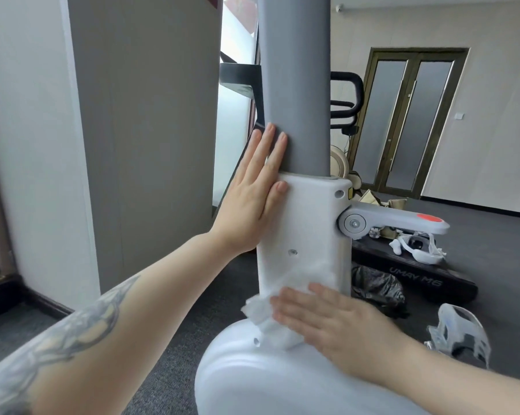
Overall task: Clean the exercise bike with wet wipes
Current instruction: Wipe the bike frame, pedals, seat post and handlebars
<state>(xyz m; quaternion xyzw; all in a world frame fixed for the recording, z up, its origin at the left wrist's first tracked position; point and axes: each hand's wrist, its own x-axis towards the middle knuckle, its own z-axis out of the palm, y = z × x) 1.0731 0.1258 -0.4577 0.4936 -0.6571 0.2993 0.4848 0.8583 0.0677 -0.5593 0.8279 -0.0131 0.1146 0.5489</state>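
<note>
my right hand (327,319) flat, pressing wet wipe (270,316) on white bike frame (306,223); left hand (252,193) flat, fingers straight against grey post (294,85).

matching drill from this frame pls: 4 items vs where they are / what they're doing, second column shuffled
Items:
1. left hand
2. right hand
3. wet wipe
4. grey lever with the red spot

States:
A. sticks out to the right of the white housing
B. lies flat on top of the wipe
C. flat against the side of the grey post and white housing
D. pressed on the white frame, under a palm

Pairs: 1-C, 2-B, 3-D, 4-A
</note>
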